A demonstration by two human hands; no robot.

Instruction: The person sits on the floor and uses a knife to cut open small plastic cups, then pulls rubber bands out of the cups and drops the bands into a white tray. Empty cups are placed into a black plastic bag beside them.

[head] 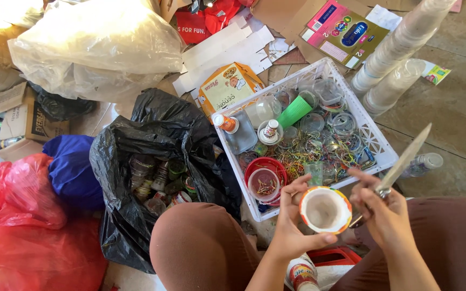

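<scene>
Far left: red plastic bag, bulging, on the floor; just right of it a blue bag; above both, a large clear plastic sack stuffed with pale material, and flattened cardboard boxes at the left edge.

Centre left: black rubbish bag, mouth open, crushed plastic bottles visible inside; it touches the left wall of the crate.

Centre: white lattice plastic crate on the tiled floor, holding a red bowl with a clear cup set in it, a green cup on its side, a small white bottle with an orange cap, clear lids and a tangle of coloured bands; orange-and-yellow carton flat behind the crate's far-left corner.

Lower centre: the person's knee in brown cloth; left hand clamped round a paper cup with a white inside and a coloured rim, mouth turned up to the camera, held just in front of the crate's near edge, thumb under the rim and fingers behind.

Right of it: right hand closed on the handle of a knife, blade pointing up and to the right, away from the cup; the two hands near one another, not touching; the handle just beside the cup's right rim.

Upper right: tall stacks of clear plastic cups lying tilted across the floor; a printed pink-and-green box flattened behind the crate.
</scene>
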